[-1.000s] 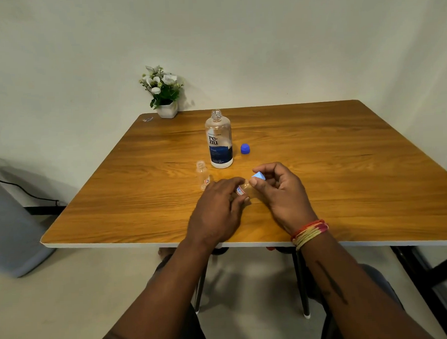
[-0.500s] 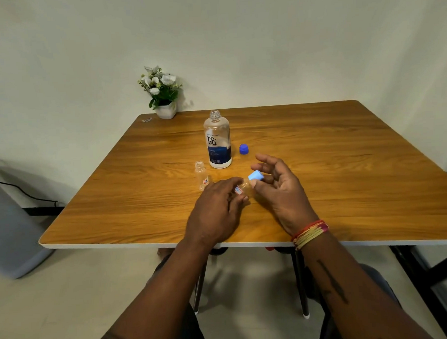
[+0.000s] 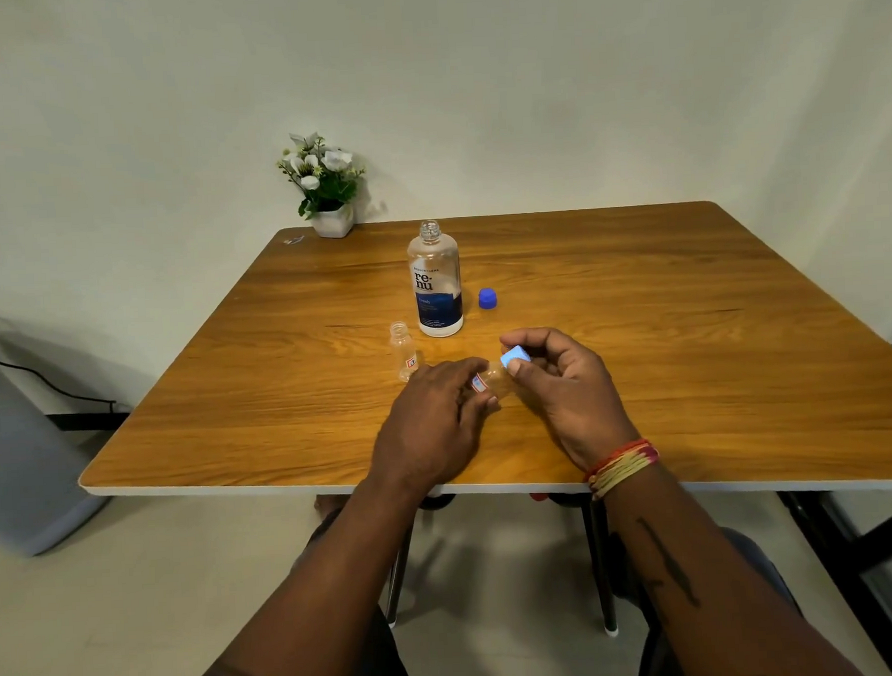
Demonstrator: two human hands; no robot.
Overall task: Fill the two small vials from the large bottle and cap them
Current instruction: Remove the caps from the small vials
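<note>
Vial and cap held together at the near middle of the bench [image 3: 689, 327].

The left hand [image 3: 432, 420] gripped one small vial [image 3: 489, 379], tilted with its long axis running up and right toward the right hand [image 3: 563, 383], whose thumb and forefinger pinched the light-blue cap [image 3: 515, 358] at the vial's mouth. Whether the threads had engaged could not be told. The second vial [image 3: 402, 351] stood upright and uncapped just left of the left hand, nearer that hand. The large bottle [image 3: 435, 287] stood open behind, its blue cap [image 3: 487, 298] beside it.
</note>
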